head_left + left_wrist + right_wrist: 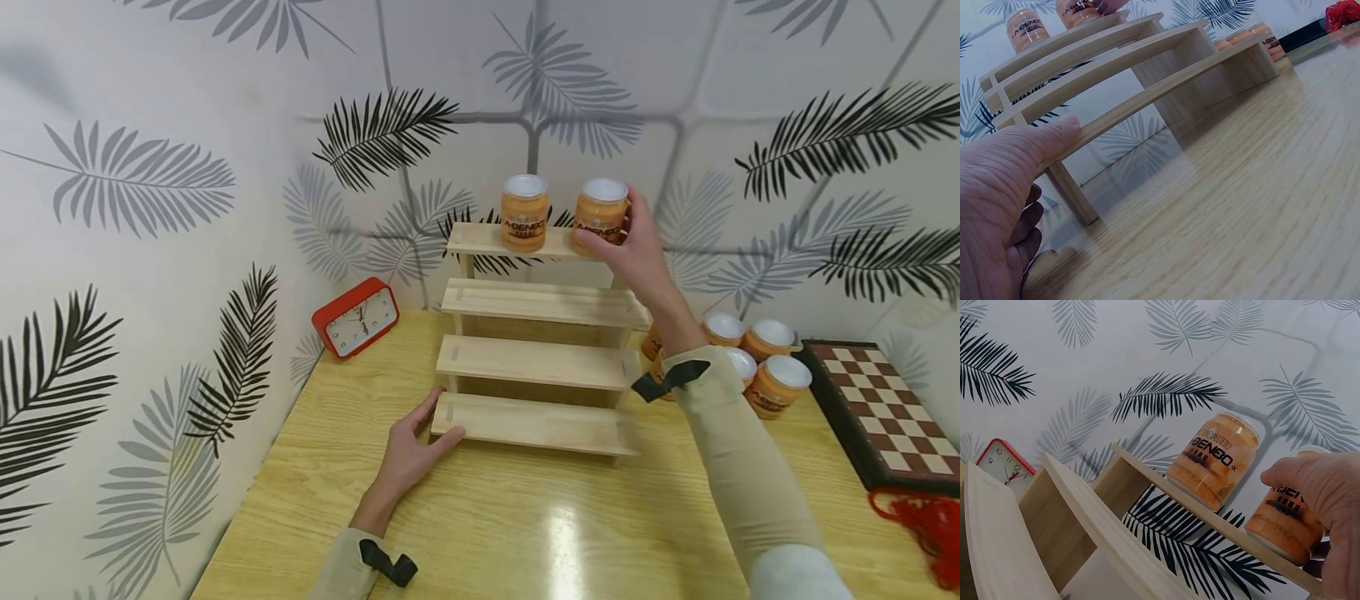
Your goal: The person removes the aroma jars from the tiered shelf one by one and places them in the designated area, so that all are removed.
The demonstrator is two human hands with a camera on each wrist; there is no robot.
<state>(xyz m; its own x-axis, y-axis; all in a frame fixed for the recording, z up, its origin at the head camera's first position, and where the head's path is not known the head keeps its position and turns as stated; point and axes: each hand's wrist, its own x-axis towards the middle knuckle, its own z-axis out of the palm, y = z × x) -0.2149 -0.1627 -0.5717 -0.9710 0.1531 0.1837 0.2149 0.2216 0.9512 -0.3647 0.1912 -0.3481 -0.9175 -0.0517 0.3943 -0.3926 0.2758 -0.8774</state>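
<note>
A pale wooden four-step rack (536, 358) (1116, 81) (1079, 525) stands on the table against the wall. Two orange jars with white lids stand on its top step. My right hand (633, 242) (1329, 506) grips the right jar (600, 214) (1285, 522). The left jar (523, 212) (1213, 459) (1024, 28) stands free beside it. My left hand (412, 450) (1004, 181) lies open on the table, its thumb and fingers touching the left end of the lowest step.
Several more orange jars (765, 367) (1254, 39) stand on the table right of the rack. A red alarm clock (356, 317) (1000, 467) leans at the back left. A chessboard (885, 417) and a red tassel (926, 521) lie at the right edge.
</note>
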